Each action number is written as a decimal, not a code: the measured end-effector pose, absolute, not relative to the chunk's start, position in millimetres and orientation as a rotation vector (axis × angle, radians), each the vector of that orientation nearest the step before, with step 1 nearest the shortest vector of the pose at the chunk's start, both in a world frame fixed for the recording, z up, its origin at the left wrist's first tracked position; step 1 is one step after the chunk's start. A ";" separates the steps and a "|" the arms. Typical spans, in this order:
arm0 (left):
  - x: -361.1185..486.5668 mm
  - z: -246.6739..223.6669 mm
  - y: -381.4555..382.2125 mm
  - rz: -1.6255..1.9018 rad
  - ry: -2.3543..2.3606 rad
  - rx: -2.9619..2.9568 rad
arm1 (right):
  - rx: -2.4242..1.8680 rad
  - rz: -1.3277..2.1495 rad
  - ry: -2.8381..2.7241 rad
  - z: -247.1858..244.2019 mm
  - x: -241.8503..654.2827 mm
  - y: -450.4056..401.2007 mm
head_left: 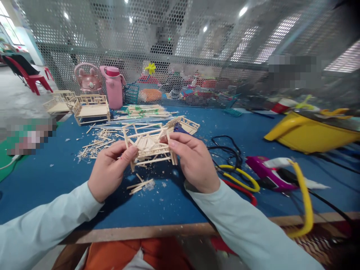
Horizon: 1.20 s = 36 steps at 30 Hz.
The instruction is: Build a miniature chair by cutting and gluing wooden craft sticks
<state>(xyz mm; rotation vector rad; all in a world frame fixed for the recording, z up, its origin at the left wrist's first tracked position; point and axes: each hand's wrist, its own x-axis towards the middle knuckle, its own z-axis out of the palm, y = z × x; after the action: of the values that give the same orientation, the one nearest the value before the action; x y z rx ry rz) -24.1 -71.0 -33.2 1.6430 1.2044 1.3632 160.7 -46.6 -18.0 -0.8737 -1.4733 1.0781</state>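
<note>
A small frame of pale wooden sticks [152,144], shaped like a miniature bench, is held up over the blue table. My left hand [112,167] pinches its left end between thumb and fingers. At its right end my right hand [195,161] grips the upright sticks. Behind it lies another stick piece [187,125] with a dark blue item beside it. Loose short sticks [139,186] rest on the table below the frame, and more sticks and scraps [98,144] are scattered to the left.
Two finished-looking stick benches [91,108] [59,103] stand back left by a pink bottle [114,88]. A purple glue gun [271,174], black cable [230,150], yellow-handled tool [305,198] and yellow container [312,131] are at right. Perforated metal [197,48] bounds the back.
</note>
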 end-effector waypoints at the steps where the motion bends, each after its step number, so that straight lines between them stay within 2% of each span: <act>1: -23.4 -35.7 -70.1 1.356 1.194 1.592 | -0.878 1.003 -1.515 -18.0 160.8 -46.9; 7: -21.2 -45.9 -69.8 1.343 1.116 1.198 | -0.914 0.602 -1.743 -9.8 158.8 -41.9; 10: -29.6 -34.6 -73.8 1.591 1.295 1.185 | -0.917 0.483 -1.847 -2.8 159.7 -37.2; 12: -36.4 -18.1 -73.0 1.860 1.382 1.363 | -0.876 0.416 -1.932 3.0 161.4 -35.2; 14: -40.2 1.4 -67.4 1.953 1.292 1.610 | -0.825 0.350 -2.022 10.4 163.1 -33.7; 17: -37.7 21.8 -54.7 1.519 1.082 1.669 | -0.743 0.248 -2.177 22.7 165.2 -30.8; 20: -31.2 21.1 -47.5 1.310 0.963 1.456 | -0.627 0.147 -2.358 29.7 166.7 -26.6; 27: -30.3 -5.0 -57.0 1.233 0.825 1.314 | -0.552 0.139 -2.474 23.4 165.3 -25.0; 36: -32.4 -6.5 -65.7 1.309 0.871 1.319 | -0.529 0.153 -2.498 23.1 158.1 -26.5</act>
<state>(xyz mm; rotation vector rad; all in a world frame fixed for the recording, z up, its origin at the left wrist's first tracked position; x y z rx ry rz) -32.4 -65.7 -6.5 1.3186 0.8713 1.3091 158.1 -26.5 23.1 -0.5291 -2.4979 0.1531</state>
